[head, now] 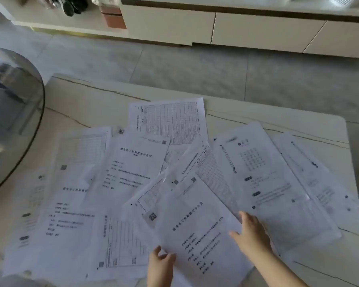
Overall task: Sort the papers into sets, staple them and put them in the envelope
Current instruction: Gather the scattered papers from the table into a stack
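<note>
Scattered white printed paper sheets (133, 168) all over the pale marble table (87, 100). Left hand (161, 264), fingers loosely spread, touching the near-left edge of the white contract cover sheet (197, 224). Right hand (251, 233), flat and spread, pressing its right edge. Long axis slanting away, rightwards. Heading in Chinese characters, too blurred to read; QR codes printed. No stapler or envelope visible.
</note>
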`<state>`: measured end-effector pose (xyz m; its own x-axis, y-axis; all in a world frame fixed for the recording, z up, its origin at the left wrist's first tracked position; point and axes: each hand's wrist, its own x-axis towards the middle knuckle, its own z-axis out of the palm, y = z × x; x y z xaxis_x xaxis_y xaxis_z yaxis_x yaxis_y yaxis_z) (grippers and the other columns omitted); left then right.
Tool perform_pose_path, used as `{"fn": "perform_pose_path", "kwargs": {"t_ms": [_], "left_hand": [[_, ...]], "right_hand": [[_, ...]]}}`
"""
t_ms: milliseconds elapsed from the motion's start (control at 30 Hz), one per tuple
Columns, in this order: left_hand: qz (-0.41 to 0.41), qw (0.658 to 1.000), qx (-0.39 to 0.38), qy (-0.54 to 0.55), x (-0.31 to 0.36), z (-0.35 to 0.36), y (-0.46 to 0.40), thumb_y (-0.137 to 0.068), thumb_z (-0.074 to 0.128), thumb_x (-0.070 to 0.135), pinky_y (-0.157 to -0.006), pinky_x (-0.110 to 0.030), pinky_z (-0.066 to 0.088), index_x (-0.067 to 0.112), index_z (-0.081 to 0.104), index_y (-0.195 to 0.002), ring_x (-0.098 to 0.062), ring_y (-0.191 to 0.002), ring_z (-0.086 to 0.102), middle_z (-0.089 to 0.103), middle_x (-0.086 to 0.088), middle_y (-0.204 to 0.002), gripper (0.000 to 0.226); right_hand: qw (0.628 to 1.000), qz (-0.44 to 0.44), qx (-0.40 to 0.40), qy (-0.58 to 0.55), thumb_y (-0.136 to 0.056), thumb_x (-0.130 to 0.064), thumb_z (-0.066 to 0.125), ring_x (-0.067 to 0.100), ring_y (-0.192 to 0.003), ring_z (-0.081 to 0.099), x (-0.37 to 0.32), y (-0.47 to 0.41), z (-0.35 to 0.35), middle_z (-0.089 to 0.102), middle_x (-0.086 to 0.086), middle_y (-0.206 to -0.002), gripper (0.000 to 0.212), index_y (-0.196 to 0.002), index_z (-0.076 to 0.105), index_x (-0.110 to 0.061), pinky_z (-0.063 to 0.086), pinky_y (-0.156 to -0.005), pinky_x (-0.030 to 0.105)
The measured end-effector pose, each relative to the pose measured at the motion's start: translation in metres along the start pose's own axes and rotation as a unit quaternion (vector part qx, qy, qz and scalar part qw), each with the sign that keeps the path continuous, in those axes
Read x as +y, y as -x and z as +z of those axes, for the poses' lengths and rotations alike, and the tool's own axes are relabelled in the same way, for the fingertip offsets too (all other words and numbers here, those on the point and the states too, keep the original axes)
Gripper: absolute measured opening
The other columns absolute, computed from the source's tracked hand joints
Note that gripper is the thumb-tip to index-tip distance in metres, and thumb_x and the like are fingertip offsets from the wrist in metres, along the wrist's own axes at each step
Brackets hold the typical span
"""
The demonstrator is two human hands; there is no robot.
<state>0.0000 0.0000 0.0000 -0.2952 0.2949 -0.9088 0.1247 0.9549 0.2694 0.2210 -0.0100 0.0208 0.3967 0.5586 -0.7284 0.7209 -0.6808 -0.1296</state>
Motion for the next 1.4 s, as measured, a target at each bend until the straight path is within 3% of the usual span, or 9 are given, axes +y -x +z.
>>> {"fn": "perform_pose_path", "kwargs": {"t_ms": [300,467,600,767,933,1000,1067,1267,1400], "left_hand": [[-0.008,0.998,-0.029,0.049,0.001,0.018,0.008,-0.083,0.068,-0.001,-0.059,-0.031,0.047,-0.004,0.053,-0.099,-0.025,-0.062,0.053,0.059,-0.022,-0.086,0.022],[0.039,0.997,-0.041,0.057,0.027,0.032,0.023,-0.089,0.061,0.003,-0.065,-0.032,0.050,-0.002,0.059,-0.083,-0.028,-0.073,0.061,0.066,-0.018,-0.081,0.009],[0.055,0.991,-0.082,0.085,0.065,0.057,0.034,-0.093,0.057,0.005,-0.070,-0.033,0.053,-0.003,0.060,-0.089,-0.030,-0.084,0.065,0.068,-0.019,-0.093,0.009],[0.091,0.987,-0.113,0.072,0.105,0.108,0.040,-0.095,0.053,0.006,-0.075,-0.032,0.052,0.000,0.059,-0.091,-0.027,-0.085,0.064,0.068,-0.016,-0.094,0.010],[0.094,0.988,-0.116,0.049,0.121,0.154,0.036,-0.095,0.053,0.007,-0.080,-0.035,0.046,0.006,0.057,-0.083,-0.025,-0.085,0.056,0.062,-0.012,-0.090,0.012],[0.104,0.988,-0.109,0.040,0.124,0.169,0.038,-0.094,0.053,0.007,-0.080,-0.035,0.044,0.006,0.057,-0.084,-0.023,-0.083,0.056,0.062,-0.012,-0.090,0.011],[0.112,0.987,-0.101,0.044,0.125,0.179,0.040,-0.093,0.053,0.004,-0.078,-0.034,0.043,0.006,0.058,-0.081,-0.021,-0.080,0.056,0.062,-0.011,-0.087,0.013],[0.109,0.989,-0.084,0.054,0.123,0.198,0.040,-0.088,0.058,-0.002,-0.072,-0.032,0.048,0.005,0.058,-0.091,-0.025,-0.078,0.059,0.064,-0.012,-0.089,0.008],[0.130,0.990,-0.054,0.018,0.122,0.207,0.041,-0.088,0.057,-0.002,-0.061,-0.027,0.043,0.002,0.060,-0.099,-0.018,-0.068,0.053,0.062,-0.009,-0.086,0.012]], "right_hand": [[0.998,-0.039,0.027,-0.030,-0.095,-0.019,0.046,0.025,-0.091,0.056,0.000,-0.010,0.005,0.055,-0.001,-0.092,0.004,-0.095,0.043,-0.016,0.040,-0.070,0.029],[0.992,-0.061,0.105,-0.027,-0.100,-0.022,0.042,0.023,-0.079,0.044,0.001,-0.021,-0.024,0.043,-0.003,-0.075,0.026,-0.075,0.038,-0.015,0.036,-0.070,0.032],[0.976,-0.038,0.156,-0.150,-0.096,-0.017,0.049,0.028,-0.078,0.049,0.006,-0.048,-0.060,0.057,0.012,-0.085,0.005,-0.095,0.047,-0.013,0.035,-0.066,0.034],[0.960,-0.025,0.221,-0.173,-0.090,-0.011,0.053,0.024,-0.061,0.031,0.032,-0.087,-0.097,0.035,0.000,-0.059,0.041,-0.062,0.025,-0.016,0.023,-0.053,0.032],[0.967,-0.012,0.211,-0.144,-0.086,-0.008,0.056,0.027,-0.074,0.042,0.065,-0.115,-0.120,0.047,0.007,-0.082,0.027,-0.064,0.040,-0.010,0.034,-0.060,0.032],[0.972,-0.001,0.192,-0.134,-0.086,-0.012,0.059,0.031,-0.092,0.050,0.078,-0.124,-0.126,0.052,0.013,-0.108,0.008,-0.086,0.059,-0.005,0.044,-0.073,0.035],[0.973,0.009,0.171,-0.153,-0.086,-0.015,0.063,0.032,-0.105,0.051,0.090,-0.131,-0.128,0.049,0.012,-0.122,0.018,-0.102,0.064,-0.006,0.045,-0.082,0.034],[0.964,0.025,0.149,-0.217,-0.079,-0.012,0.064,0.031,-0.092,0.054,0.101,-0.139,-0.112,0.053,0.013,-0.109,0.020,-0.098,0.058,-0.015,0.048,-0.069,0.032],[0.972,0.053,0.197,-0.113,-0.083,-0.017,0.063,0.031,-0.109,0.043,0.105,-0.141,-0.106,0.049,0.007,-0.121,0.024,-0.107,0.060,-0.017,0.040,-0.074,0.030]]}}
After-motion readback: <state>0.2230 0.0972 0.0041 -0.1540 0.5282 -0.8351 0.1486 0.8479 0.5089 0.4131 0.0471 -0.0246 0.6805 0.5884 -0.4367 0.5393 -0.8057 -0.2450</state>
